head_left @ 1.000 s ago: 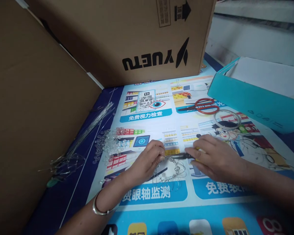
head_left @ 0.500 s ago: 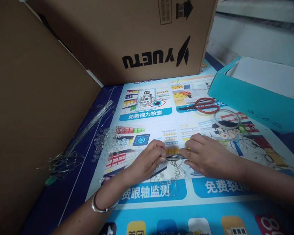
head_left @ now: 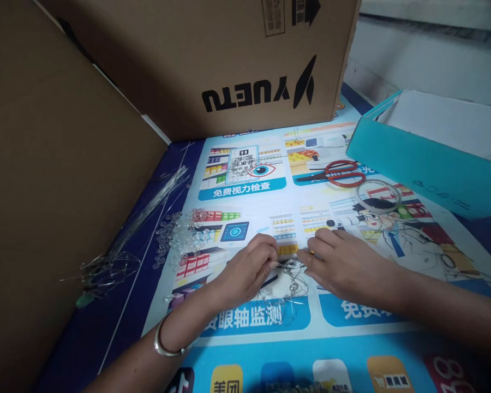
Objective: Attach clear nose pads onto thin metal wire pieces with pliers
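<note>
Sitting beyond the right hand [head_left: 343, 263]: turquoise box [head_left: 417, 162], white inside.

Take the beaded wirework [head_left: 286, 303] over the counter [head_left: 123, 338] as the dial's centre. The left grip [head_left: 247, 270] sits beside it at ten o'clock, the right grip [head_left: 341, 265] at two, the pliers [head_left: 290, 263] between them. Past the left grip, at ten, lies the bead pile [head_left: 182, 234], with the wire bundle [head_left: 151, 210] farther out. A wire cluster [head_left: 242, 168] lies at eleven, well apart. The scissors [head_left: 343, 174] lie at one; the coil [head_left: 378, 195] is near their handles, before the box [head_left: 429, 164], between one and two. Behind, the carton [head_left: 249, 60] stands from ten to twelve.
</note>
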A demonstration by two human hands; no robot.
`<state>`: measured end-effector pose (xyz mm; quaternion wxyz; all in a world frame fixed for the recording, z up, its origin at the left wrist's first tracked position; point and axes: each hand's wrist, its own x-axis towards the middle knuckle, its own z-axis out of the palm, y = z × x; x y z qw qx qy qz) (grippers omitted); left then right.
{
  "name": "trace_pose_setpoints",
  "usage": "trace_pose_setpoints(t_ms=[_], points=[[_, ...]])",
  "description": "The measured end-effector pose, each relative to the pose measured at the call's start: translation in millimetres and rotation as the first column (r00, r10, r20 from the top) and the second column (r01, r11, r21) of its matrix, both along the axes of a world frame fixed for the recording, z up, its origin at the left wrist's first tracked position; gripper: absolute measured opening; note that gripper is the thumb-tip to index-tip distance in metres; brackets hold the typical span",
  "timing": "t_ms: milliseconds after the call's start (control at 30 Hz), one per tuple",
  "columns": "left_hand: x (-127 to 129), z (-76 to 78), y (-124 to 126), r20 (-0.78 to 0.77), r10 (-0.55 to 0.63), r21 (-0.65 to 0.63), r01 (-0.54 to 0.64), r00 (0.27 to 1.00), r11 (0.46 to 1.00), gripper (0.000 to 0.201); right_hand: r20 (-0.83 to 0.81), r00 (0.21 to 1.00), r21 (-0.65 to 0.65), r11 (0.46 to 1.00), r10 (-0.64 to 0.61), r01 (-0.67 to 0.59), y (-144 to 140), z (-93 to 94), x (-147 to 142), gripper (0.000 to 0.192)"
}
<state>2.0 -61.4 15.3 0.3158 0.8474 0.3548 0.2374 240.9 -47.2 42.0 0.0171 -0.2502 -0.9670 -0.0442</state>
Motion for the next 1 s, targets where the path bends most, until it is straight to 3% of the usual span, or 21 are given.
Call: trace_pose_setpoints(t_ms=[1000], points=[[2.4,-2.0,0.6,-0.028,0.038,0.044,-0.037,0.999,0.998,0.007,0.07,0.995,0.033,0.996,0.075,-0.077,2.0,13.6,-7.7,0.012]])
